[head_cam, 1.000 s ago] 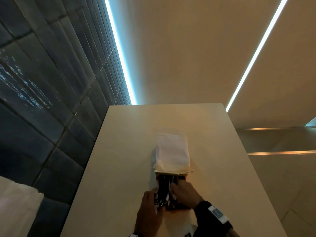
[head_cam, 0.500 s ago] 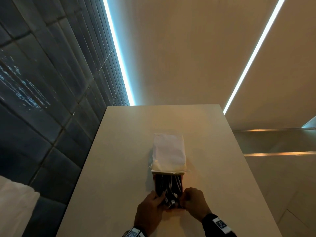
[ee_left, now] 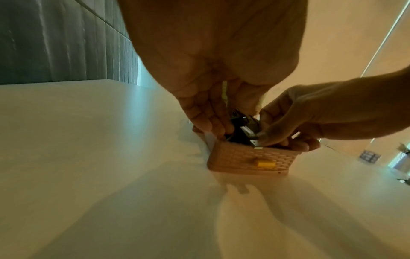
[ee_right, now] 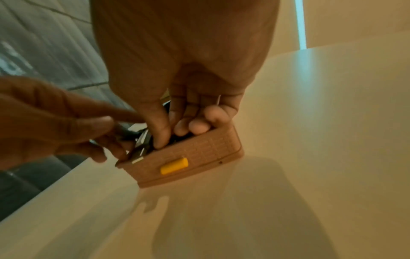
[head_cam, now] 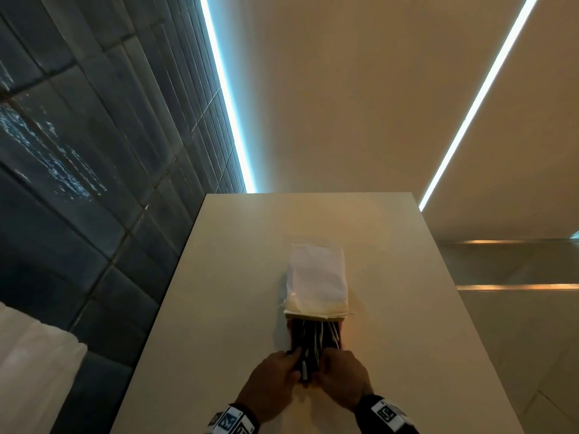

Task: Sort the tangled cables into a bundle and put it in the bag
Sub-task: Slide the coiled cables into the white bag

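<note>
A tan woven-pattern bag [ee_left: 250,161] with a yellow clasp [ee_right: 174,166] lies open on the table, its white flap [head_cam: 316,277] folded away from me. Black and white cables [head_cam: 313,336] fill the bag lengthwise. My left hand [head_cam: 296,360] curls over the near left end of the cables [ee_left: 244,129] and pinches a plug [ee_right: 139,150]. My right hand [head_cam: 322,363] grips the near right end: the thumb [ee_right: 160,133] presses down into the cables and the fingers curl at the bag's rim. The cable ends under both hands are partly hidden.
The pale table [head_cam: 219,308] is long and narrow, with its left edge close to a dark tiled wall [head_cam: 78,183]. A white object [head_cam: 31,371] sits at the lower left, off the table. Steps lie to the right.
My right hand has drawn back from across the cables to the bag's near right corner. My left hand has moved up to the near left corner. Both now meet at the bag's near end.
</note>
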